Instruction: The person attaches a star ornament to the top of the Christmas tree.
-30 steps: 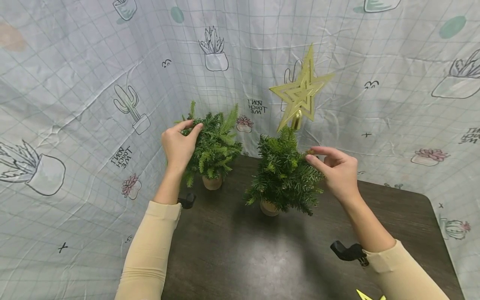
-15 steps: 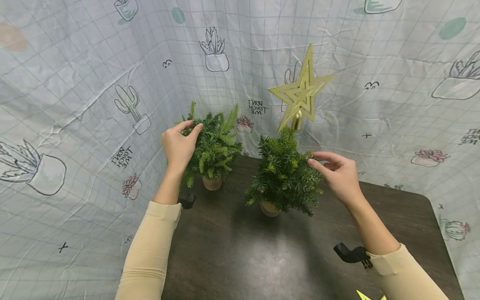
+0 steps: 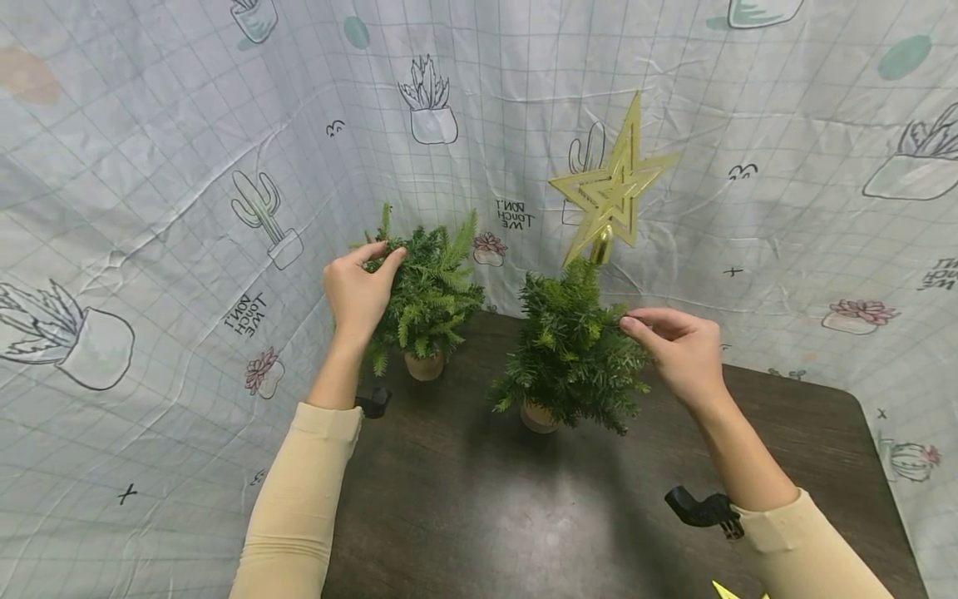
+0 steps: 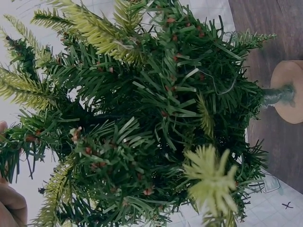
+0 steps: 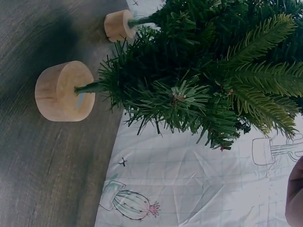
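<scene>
Cactus-print fabric point(image 3: 172, 208) hangs around the dark wood-grain surface point(image 3: 456, 507). On it, toward the back, stand two tabletop artificial Christmas trees: the nearer Christmas tree point(image 3: 572, 358) at the middle, the farther Christmas tree point(image 3: 434, 291) beyond it to the left. A gold glitter star topper point(image 3: 615, 190) sits atop the nearer one, leaning right. The left hand point(image 3: 359, 283) pinches a sprig near the farther tree's top; the right hand point(image 3: 687, 349) pinches a branch tip at the nearer tree's right edge. Round wooden bases point(image 3: 539, 418) support both trees. Yellow star points point(image 3: 728, 591) poke in at the bottom edge
</scene>
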A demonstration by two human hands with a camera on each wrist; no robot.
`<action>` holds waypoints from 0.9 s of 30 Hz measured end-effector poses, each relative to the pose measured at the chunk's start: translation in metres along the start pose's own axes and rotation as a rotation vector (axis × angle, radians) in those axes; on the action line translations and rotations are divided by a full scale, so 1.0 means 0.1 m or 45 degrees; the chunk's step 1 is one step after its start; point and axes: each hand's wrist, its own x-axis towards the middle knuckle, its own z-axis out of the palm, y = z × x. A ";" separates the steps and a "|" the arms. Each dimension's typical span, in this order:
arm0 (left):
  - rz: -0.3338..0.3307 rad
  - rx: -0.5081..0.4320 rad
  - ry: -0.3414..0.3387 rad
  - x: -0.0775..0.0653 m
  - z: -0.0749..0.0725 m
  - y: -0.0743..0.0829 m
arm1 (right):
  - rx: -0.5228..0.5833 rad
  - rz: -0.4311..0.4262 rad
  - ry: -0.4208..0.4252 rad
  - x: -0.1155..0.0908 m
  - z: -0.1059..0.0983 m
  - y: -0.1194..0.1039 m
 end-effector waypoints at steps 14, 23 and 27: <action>0.028 0.005 -0.065 -0.04 0.00 0.10 | -0.009 -0.019 0.068 -0.03 -0.10 -0.03; 0.062 -0.020 -0.097 -0.09 0.02 0.18 | -0.008 0.005 0.094 -0.06 -0.19 -0.03; 0.112 -0.035 -0.102 -0.11 0.03 0.23 | -0.039 0.036 0.123 -0.07 -0.25 -0.02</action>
